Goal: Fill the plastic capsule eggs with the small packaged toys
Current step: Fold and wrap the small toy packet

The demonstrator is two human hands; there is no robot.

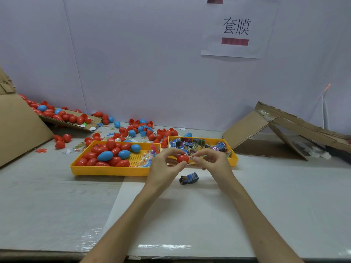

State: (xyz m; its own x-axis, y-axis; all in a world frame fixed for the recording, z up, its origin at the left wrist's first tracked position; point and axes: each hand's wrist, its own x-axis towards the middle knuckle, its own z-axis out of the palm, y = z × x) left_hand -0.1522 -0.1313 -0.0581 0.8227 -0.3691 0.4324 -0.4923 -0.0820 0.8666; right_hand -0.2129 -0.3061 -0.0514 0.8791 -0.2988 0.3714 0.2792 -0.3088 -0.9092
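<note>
Just before the toy tray point(201, 138), our left hand point(165, 165) pinches a red capsule egg point(182, 158) steady so our right hand point(213, 161), pinching a small packet point(190, 163), can feed it in.

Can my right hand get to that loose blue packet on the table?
Probably yes. The blue packet lies alone on the table close to the right hand, with nothing over it. But its fingers pinch the red egg that the left hand holds, so they'd have to let go.

Left hand point(164, 165) pinches red egg point(182, 158); right hand point(213, 163) pinches packet point(191, 163) beside it.
</note>
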